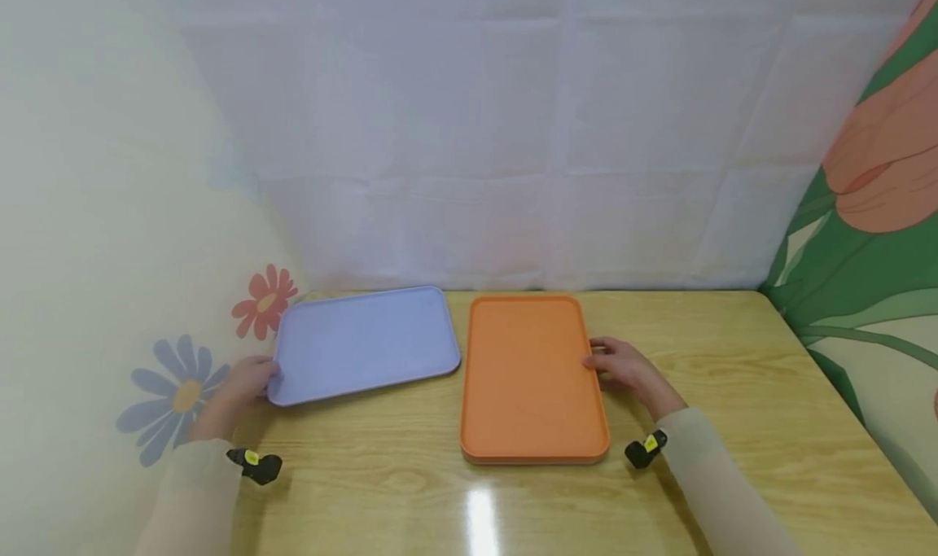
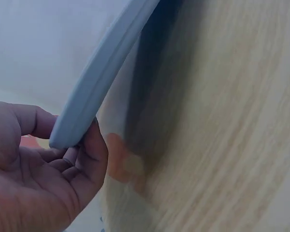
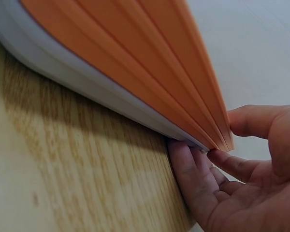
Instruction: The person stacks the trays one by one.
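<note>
A periwinkle-blue tray (image 1: 365, 343) lies slightly askew at the left back. My left hand (image 1: 249, 381) grips its near left corner, thumb on the upper side and curled fingers beneath. In the left wrist view, that blue tray (image 2: 94, 79) stands off the table at the held end, a dark shadow under it. Right of it is a stack of orange trays (image 1: 531, 377), long side running front to back. A pale tray (image 3: 82, 84) forms the bottom of this stack. My right hand (image 1: 626, 369) holds the stack's right edge, thumb against the orange rim and fingers under the pale tray.
The wood-grain table (image 1: 366, 491) meets a white cloth (image 1: 513, 149) hanging behind. A wall with painted flowers (image 1: 176, 393) stands close on the left; another painted wall (image 1: 879, 295) borders the right side. Black wrist cameras (image 1: 645, 450) sit at both cuffs.
</note>
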Available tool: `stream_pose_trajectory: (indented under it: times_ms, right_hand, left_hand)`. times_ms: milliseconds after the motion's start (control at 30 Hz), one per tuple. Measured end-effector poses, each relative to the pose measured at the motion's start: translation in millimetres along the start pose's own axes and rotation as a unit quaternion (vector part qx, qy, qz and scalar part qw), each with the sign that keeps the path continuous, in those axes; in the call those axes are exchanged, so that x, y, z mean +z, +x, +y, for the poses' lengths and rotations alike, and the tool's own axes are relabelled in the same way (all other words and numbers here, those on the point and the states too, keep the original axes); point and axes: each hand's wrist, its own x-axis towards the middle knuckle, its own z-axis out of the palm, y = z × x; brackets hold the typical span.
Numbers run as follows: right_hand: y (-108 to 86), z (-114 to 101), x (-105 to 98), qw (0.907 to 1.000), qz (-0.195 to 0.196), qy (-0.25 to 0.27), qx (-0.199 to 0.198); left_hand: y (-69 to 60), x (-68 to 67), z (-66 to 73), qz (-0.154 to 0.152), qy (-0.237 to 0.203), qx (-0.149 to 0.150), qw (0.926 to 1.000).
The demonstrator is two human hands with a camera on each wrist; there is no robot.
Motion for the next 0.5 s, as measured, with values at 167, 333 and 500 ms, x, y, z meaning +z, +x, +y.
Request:
stream_pose_trajectory:
  times_ms: [167,333,500]
  right_hand:
    - [1.6,3.2,-1.3,1.0000,-0.002,0.007,-0.002]
    - [0.2,5.6,-4.1,0.9998,-0.006,0.018,-0.006]
    - [-1.7,6.9,-4.0,0.9995,-0.002,0.026,-0.015]
  left_hand:
    - [-14.6,0.3,2.6,-0.031,-0.104,0.012,0.9940]
    - [-22.7,1.9,5.8,-0.038,-0.159,0.053,0.9850]
    - [-36.5,1.5,12.0,-0.022,-0.154,0.090,0.9838]
